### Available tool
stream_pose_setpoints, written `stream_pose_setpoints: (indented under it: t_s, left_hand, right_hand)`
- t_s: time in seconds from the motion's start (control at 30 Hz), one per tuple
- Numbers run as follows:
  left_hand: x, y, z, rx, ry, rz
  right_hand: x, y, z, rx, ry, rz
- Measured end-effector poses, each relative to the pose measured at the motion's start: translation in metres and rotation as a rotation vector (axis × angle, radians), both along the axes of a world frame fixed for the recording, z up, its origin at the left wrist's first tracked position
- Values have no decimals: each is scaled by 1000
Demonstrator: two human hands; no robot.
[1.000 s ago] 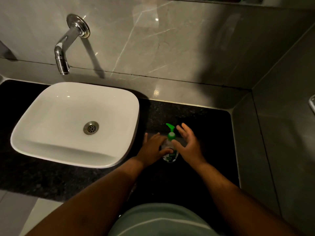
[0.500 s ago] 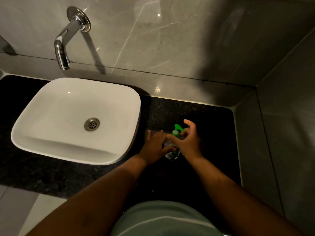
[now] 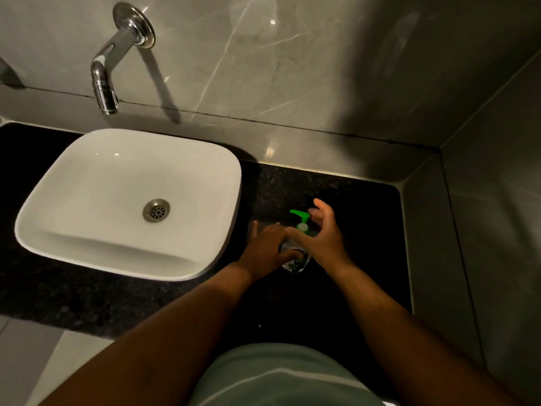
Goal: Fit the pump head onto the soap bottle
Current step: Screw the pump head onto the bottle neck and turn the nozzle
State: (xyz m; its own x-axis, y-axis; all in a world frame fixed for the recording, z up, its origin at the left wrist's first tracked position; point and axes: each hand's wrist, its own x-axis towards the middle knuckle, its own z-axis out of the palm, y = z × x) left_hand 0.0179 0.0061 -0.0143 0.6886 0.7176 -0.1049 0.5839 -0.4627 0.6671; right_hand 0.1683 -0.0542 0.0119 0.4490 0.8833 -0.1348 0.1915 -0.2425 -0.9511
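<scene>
a: your left hand (image 3: 268,247) is wrapped round the soap bottle (image 3: 294,260), thumb across its front, so it's holding the bottle upright on the black table (image 3: 366,206).

b: and the right one?

a: your right hand (image 3: 320,240) is just beside the pump head (image 3: 301,219). its thumb reaches in by the pale collar under the green top. whether it really pinches the collar, can't tell from this angle. its other fingers (image 3: 320,208) are spread wide, pointing up and away behind the nozzle.

b: where's the pump head sitting?

a: on top of the bottle's neck, green nozzle pointing left toward the white sink (image 3: 87,183). can't tell if it's seated fully, your hands cover the joint.

b: bottle position on the table?

a: right of the sink, near it but apart, roughly mid-depth on the dark slab. clear body with a green label low down, partly hidden by your left thumb.

b: anything else?

a: chrome tap (image 3: 108,71) on the grey marble wall above the sink. your forearms come in from the bottom edge.
</scene>
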Motion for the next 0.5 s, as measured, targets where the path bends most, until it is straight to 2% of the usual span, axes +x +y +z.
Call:
stream_pose_setpoints:
  t_s: [0.1,0.3,0.43,0.5]
  left_hand:
    - [-2,2,-2,17,40,-9]
    - [-2,-2,-7,-15,-20,17]
    - [-4,1,-7,-2,14,2]
    - [-4,1,-7,-2,16,2]
  right_hand:
    - [8,-5,0,-4,61,102]
    - [-9,4,5,-13,-158,-87]
    - [4,-6,1,10,39,108]
    - [6,-9,1,18,56,135]
